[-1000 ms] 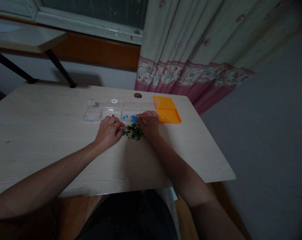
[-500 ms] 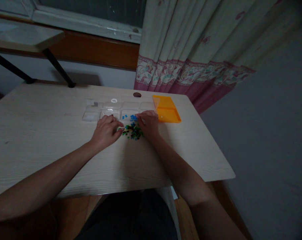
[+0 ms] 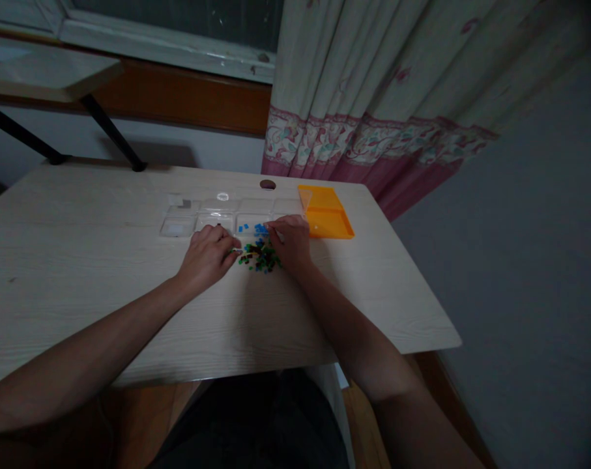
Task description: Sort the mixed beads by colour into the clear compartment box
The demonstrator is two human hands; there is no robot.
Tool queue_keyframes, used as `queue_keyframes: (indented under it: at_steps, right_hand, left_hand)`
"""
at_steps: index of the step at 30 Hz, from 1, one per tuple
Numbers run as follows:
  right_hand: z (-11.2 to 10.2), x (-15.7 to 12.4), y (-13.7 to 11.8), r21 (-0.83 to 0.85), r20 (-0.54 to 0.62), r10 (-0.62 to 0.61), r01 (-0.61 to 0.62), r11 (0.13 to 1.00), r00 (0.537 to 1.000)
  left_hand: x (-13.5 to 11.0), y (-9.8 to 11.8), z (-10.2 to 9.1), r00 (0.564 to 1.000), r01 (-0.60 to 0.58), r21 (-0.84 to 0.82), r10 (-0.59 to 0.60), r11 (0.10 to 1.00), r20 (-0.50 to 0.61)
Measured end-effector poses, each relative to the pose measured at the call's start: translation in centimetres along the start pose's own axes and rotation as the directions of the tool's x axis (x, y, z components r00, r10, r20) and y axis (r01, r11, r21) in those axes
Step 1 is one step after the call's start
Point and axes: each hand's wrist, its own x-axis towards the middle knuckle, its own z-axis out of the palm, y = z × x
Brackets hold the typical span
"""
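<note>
A loose pile of tiny green, dark brown and blue pieces (image 3: 260, 258) lies on the table between my hands. At the pile's left edge, my left hand (image 3: 207, 255) has thumb and forefinger pinched together; whatever is between them is too small to name. My right hand (image 3: 293, 243) reaches over the front of a clear compartment tray (image 3: 236, 212), its fingertips closed together beside small blue pieces (image 3: 260, 229) in a front compartment. What the right fingers hold, if anything, cannot be made out. In the compartment left of the blue pieces, a dark speck shows behind my left knuckles.
An open orange box (image 3: 328, 223) stands at the tray's right end. A brown oval (image 3: 268, 185) marks the table (image 3: 129, 260) near its back edge. At the back left a raised shelf (image 3: 45, 71) stands on black legs; a curtain (image 3: 334, 140) hangs behind.
My left thumb and forefinger have come closer together at the pile's edge. The right hand stays by the blue pieces almost unmoved.
</note>
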Motion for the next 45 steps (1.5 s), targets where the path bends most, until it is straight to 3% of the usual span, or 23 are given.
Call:
queue_keyframes:
  at_steps: [21,29,45]
  right_hand:
    - [0.8,-0.4,0.0,0.041,-0.079,-0.095,0.099,0.994,0.992]
    - [0.5,-0.9,-1.4,0.101,0.084,-0.357,0.348,0.932,0.93]
    - [1.1,-0.9,-2.5,0.115,0.082,-0.329,0.319,0.941,0.941]
  left_hand:
    - [0.3,0.0,0.9,0.999,-0.05,-0.009,0.05,0.999,-0.004]
    - [0.2,-0.2,1.2,0.995,-0.016,-0.05,0.011,0.999,-0.095]
    - [0.5,-0.5,1.3,0.993,-0.029,-0.211,0.004,0.977,-0.118]
